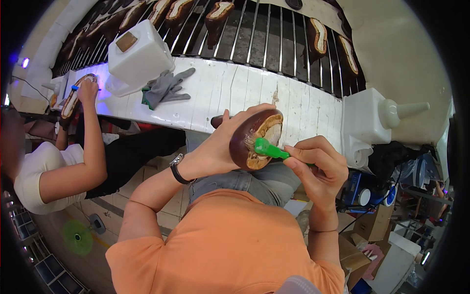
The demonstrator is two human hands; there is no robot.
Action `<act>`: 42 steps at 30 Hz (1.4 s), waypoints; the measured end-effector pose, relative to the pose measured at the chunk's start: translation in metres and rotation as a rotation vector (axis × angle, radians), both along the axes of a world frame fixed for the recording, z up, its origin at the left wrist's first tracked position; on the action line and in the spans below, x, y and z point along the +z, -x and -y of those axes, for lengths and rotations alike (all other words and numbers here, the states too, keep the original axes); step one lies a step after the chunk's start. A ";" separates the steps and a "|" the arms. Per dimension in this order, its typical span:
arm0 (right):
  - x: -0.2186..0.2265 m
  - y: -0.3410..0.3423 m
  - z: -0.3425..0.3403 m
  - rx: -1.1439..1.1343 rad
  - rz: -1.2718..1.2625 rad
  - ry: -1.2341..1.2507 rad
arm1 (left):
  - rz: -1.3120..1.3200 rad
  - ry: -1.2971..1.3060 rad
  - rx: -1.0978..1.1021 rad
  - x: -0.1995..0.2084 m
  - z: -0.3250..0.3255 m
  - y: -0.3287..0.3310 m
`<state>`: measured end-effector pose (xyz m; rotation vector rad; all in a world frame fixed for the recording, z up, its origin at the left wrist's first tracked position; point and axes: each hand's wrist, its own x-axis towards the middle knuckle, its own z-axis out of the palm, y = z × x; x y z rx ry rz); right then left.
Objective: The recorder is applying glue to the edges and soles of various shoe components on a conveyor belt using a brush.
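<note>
My left hand (215, 142) grips a dark brown shoe upper (240, 142) in front of my chest. Its underside is turned up, showing a tan folded rim around a pale middle. In the fingers of my right hand (320, 169) is a green-handled brush (274, 149), its pale bristles against the side of the upper near the tan rim. The fingertips of my left hand are partly hidden behind the upper.
Across the bench (215, 90) lie grey gloves (169, 88) beside a white plastic container (139, 56). Another white container (364, 117) stands at the right end. Beyond, several shoe uppers (219, 17) rest on a roller conveyor (267, 39). A co-worker (73, 166) brushes an upper at left.
</note>
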<state>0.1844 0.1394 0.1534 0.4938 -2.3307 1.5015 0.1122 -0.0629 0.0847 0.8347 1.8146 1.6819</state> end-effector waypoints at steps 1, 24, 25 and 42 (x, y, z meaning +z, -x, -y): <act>0.000 0.004 -0.001 0.000 -0.009 -0.030 | -0.028 0.061 -0.018 0.003 0.001 0.005; 0.037 0.122 -0.048 -0.068 0.004 -0.264 | -0.029 0.146 -0.795 -0.008 -0.027 0.163; 0.038 0.126 -0.044 -0.057 -0.026 -0.289 | -0.016 0.169 -0.801 -0.006 -0.028 0.163; -0.061 -0.091 -0.177 -1.357 0.615 -0.273 | 0.344 -0.317 0.301 -0.125 -0.002 0.137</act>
